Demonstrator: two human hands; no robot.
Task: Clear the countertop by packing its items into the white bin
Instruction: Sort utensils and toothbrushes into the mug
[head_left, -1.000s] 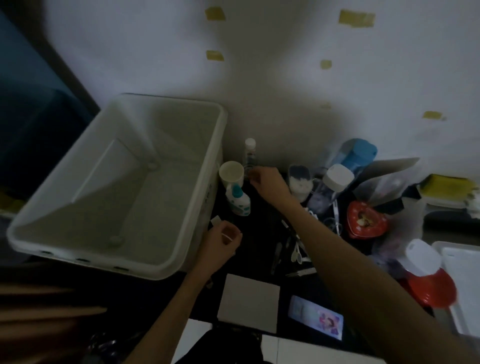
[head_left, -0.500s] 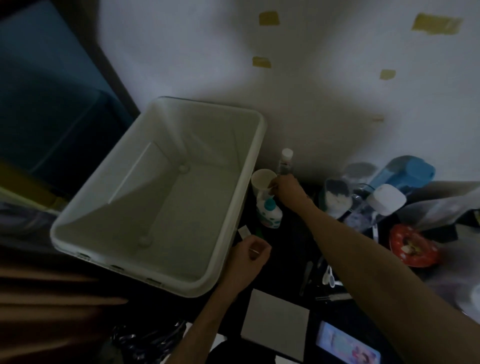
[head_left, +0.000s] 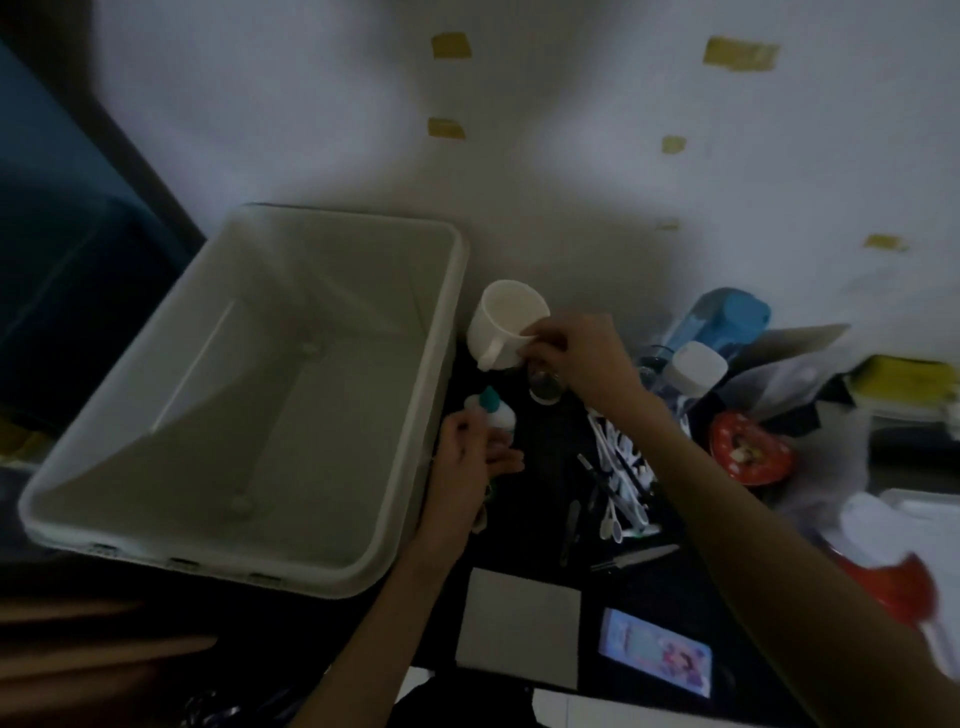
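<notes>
white mug (head_left: 506, 322) pinched by right hand (head_left: 587, 358) (tilted).

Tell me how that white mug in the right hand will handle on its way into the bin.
The white mug looks rigid and probably ceramic, so likely breakable if dropped into the white bin. The right hand pinches its rim alongside a small clear bottle, a grip that may slip. It hangs tilted, apparently empty, so fairly light.

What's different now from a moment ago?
The right hand has picked up the white mug and a clear bottle, lifting them tilted toward the white bin. The left hand has moved to the small teal-capped bottle. The bin holds nothing yet; the clutter to the right is unmoved.
</notes>
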